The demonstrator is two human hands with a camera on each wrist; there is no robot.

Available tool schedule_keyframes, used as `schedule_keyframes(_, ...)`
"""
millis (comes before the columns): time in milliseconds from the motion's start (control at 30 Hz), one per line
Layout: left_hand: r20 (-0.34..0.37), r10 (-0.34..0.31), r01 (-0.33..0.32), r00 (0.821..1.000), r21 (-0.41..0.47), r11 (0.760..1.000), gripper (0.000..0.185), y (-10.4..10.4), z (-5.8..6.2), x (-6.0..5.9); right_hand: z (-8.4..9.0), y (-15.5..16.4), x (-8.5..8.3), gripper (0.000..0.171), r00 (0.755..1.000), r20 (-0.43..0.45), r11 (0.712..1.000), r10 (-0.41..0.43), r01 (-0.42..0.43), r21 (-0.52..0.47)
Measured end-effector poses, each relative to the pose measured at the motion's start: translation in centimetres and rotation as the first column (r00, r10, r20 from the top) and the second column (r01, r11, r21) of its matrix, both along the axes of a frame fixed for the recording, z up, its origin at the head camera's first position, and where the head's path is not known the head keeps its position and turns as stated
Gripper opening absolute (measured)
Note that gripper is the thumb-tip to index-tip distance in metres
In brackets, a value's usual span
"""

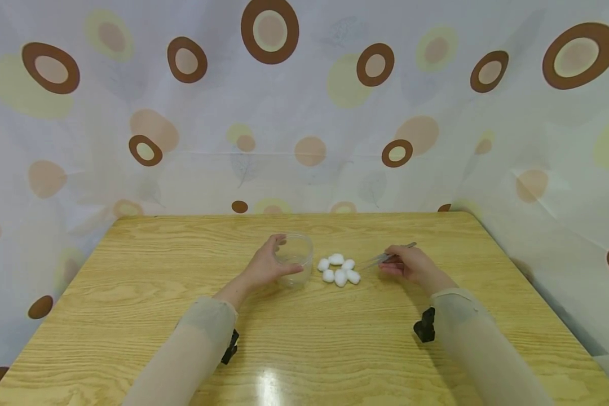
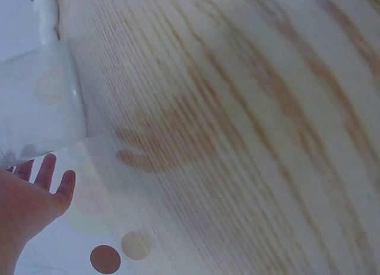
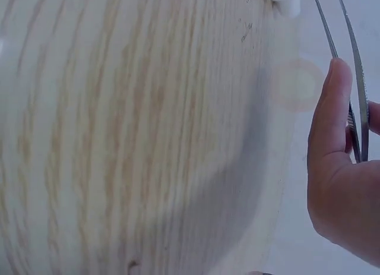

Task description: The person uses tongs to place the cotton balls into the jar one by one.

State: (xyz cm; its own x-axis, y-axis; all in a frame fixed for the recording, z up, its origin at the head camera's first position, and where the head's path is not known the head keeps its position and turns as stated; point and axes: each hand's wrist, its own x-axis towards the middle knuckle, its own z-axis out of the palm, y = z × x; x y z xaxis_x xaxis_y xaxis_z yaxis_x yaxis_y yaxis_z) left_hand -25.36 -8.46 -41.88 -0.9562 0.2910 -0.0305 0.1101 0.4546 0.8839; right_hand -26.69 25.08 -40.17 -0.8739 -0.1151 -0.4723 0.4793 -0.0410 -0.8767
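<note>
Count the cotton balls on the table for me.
6 cotton balls, clustered on the table between the clear container and the tweezers: three in the far row, three nearer. None show inside the container; one could be hidden.

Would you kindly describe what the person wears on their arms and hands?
Both arms wear sheer, pale beige sleeves reaching to the wrists. A small black device is strapped under each wrist. The left hand and right hand are bare: no gloves or rings visible.

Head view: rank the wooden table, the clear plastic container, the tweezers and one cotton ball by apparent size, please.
1. Wooden table, by far the largest.
2. Clear plastic container, held by the left hand.
3. Tweezers in the right hand: long but thin and partly hidden, so the ranking against the container is unsure.
4. One cotton ball, the smallest.
</note>
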Motion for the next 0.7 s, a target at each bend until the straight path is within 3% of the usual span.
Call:
schedule_keyframes(167,0.001,0.005,-0.005,1.0,-0.003,1.0,0.089,0.1,-0.1,-0.1,0.0,0.1,0.0,0.013,0.999,-0.034,0.998,-0.014,0.012,-0.059)
schedule_keyframes(333,0.004,0.007,-0.007,1.0,0.004,1.0,0.089,0.0,-0.2,-0.2,-0.3,0.1,-0.1,0.02,0.998,-0.04,0.997,-0.052,0.05,-0.053)
schedule_keyframes(700,-0.003,0.001,-0.001,1.0,0.005,1.0,0.09,0.0,-0.1,-0.1,-0.1,-1.0,-0.2,0.015,0.993,-0.022,0.992,-0.119,0.118,-0.043)
